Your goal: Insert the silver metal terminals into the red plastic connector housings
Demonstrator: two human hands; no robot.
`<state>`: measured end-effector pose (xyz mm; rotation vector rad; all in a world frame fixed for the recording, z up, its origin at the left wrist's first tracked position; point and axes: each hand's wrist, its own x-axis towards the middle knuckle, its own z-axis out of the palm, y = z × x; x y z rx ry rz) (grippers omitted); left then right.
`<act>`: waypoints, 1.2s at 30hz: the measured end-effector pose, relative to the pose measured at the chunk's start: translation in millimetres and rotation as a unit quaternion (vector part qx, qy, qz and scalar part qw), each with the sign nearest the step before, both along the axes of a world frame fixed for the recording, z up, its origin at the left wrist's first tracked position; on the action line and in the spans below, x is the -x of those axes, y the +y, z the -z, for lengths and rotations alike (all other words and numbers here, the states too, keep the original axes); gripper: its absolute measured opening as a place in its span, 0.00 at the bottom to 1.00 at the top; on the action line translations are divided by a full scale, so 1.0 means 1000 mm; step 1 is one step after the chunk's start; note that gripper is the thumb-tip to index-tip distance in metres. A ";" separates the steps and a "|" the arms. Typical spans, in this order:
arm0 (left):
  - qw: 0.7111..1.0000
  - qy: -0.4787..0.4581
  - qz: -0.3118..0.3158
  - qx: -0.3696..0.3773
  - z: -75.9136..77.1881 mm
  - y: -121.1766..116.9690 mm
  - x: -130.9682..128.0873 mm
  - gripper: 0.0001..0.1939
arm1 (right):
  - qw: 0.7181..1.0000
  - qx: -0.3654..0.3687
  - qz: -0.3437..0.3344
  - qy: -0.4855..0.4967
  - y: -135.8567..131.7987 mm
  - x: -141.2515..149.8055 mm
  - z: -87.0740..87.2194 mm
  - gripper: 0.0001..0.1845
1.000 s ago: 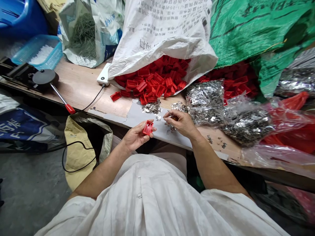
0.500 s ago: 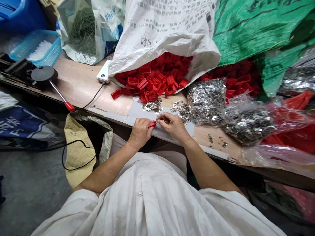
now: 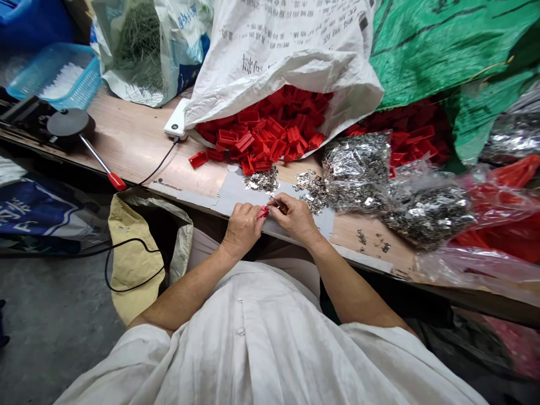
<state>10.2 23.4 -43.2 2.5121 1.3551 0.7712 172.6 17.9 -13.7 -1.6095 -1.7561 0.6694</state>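
My left hand is closed around a small red plastic part, and only the part's end shows past my fingers and thumb. Close beside it, my right hand grips a small brown-handled tool with a thin metal shaft. Its fingertips meet the red part, and the exact contact is hidden. Just beyond both hands lie a pile of small shiny metal pieces and a second metal pile on a grey sheet.
Red plastic parts spill from a white sack. Clear bags of metal pieces stand to the right. A lever press, a white power bank and a blue basket are leftward. An open sack hangs below the table edge.
My hands have come slightly closer together, and the red part now touches my right fingertips. The camera view has shifted a little. Both hands keep their hold.
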 end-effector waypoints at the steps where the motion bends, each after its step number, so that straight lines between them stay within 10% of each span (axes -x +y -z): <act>1: 1.000 0.001 -0.001 -0.001 0.000 0.000 0.000 0.09 | 1.000 -0.003 0.001 -0.006 0.000 0.001 0.000 0.05; 13: 0.996 -0.038 0.044 -0.064 0.015 -0.005 0.010 0.14 | 0.999 0.028 -0.026 0.014 -0.009 -0.006 0.000 0.12; 23: 0.994 0.011 0.058 -0.093 0.013 0.001 0.022 0.12 | 0.970 0.072 -0.153 -0.174 -0.008 -0.017 0.002 0.16; 36: 0.995 0.017 0.083 -0.042 0.010 0.008 0.027 0.12 | 0.935 0.097 -0.139 -0.312 -0.005 -0.009 0.004 0.16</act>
